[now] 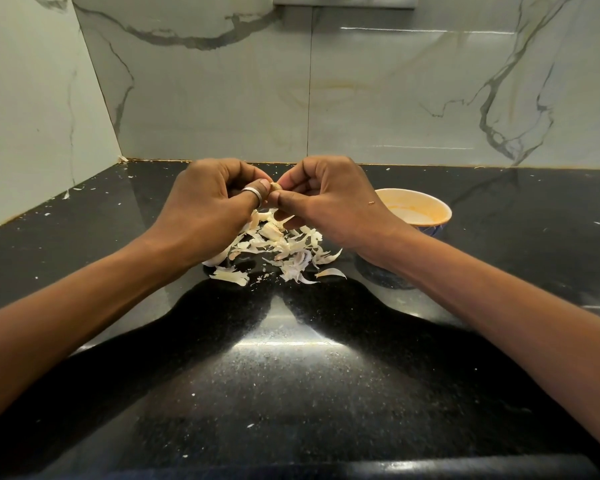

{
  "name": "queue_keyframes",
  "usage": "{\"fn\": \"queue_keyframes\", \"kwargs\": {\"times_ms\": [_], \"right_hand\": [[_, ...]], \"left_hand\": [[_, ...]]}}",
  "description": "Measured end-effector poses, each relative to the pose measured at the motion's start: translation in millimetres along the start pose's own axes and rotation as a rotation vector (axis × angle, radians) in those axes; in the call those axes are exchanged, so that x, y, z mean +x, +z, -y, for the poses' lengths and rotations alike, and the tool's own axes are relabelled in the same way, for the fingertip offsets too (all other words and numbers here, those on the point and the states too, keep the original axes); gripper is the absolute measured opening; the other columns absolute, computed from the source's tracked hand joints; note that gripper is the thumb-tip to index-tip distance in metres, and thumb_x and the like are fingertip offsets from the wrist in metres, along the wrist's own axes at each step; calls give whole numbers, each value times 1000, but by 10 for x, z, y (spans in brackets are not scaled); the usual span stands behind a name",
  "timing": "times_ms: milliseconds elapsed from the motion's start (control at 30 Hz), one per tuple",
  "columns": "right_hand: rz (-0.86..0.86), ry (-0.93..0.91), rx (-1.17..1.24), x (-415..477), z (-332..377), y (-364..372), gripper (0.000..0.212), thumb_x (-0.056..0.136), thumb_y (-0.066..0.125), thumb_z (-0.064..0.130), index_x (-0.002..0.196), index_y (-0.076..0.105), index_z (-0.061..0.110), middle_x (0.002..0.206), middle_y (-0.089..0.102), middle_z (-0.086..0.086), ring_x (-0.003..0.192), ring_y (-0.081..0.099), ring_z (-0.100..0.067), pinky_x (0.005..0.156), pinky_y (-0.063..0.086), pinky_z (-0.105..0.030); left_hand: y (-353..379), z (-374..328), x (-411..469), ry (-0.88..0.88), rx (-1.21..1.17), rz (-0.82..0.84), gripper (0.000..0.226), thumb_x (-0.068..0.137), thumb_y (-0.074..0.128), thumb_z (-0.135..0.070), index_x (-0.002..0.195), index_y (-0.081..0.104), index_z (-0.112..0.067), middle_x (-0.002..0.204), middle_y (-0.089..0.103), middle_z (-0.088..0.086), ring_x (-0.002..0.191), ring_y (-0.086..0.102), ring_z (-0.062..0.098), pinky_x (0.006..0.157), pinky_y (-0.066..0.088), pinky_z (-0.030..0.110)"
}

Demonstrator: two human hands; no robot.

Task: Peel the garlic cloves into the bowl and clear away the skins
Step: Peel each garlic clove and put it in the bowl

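Plenty of room across the near desk (291,375), only specks there. Blocked mid-desk by a loose heap of skins (274,247). Closed above the heap, left hand (208,199) and right hand (326,199) meeting on one clove (276,187). Crowded to the right by the bowl (430,216), near the heap. Open again past the bowl. Hemmed behind by the back wall (361,98), leftward by the side wall (25,116).
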State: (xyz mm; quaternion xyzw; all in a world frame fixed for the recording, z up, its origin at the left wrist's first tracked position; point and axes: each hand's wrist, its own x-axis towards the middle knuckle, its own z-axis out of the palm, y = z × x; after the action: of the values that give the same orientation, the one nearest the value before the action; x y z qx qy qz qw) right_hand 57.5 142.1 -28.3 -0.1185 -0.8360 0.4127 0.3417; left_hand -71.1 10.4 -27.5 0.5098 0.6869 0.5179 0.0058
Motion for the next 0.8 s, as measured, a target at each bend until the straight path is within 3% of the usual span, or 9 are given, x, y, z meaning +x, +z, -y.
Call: {"fn": "queue_keyframes", "kwargs": {"times_ms": [133, 333, 800], "right_hand": [[1, -11, -3, 2, 0, 7, 14, 89, 79, 10, 96, 71, 1, 82, 77, -11, 72, 77, -18, 66, 63, -33], [22, -4, 24, 4, -3, 11, 14, 89, 79, 8, 98, 71, 0, 84, 77, -14, 73, 78, -23, 72, 65, -41], [3, -3, 81, 19, 31, -45, 9, 91, 74, 0, 97, 69, -2, 86, 76, -17, 78, 77, -27, 74, 65, -42]], "left_hand": [[8, 8, 3, 19, 28, 2, 10, 97, 65, -26, 90, 72, -28, 82, 76, -2, 83, 73, 24, 78, 61, 52], [16, 4, -6, 27, 34, 10, 12, 97, 63, -24, 88, 70, -27, 82, 75, -2, 82, 72, 26, 78, 60, 54], [11, -3, 10, -125, -30, -38, 15, 100, 57, -19, 90, 68, -19, 75, 70, 2, 73, 72, 16, 75, 64, 43]]}}
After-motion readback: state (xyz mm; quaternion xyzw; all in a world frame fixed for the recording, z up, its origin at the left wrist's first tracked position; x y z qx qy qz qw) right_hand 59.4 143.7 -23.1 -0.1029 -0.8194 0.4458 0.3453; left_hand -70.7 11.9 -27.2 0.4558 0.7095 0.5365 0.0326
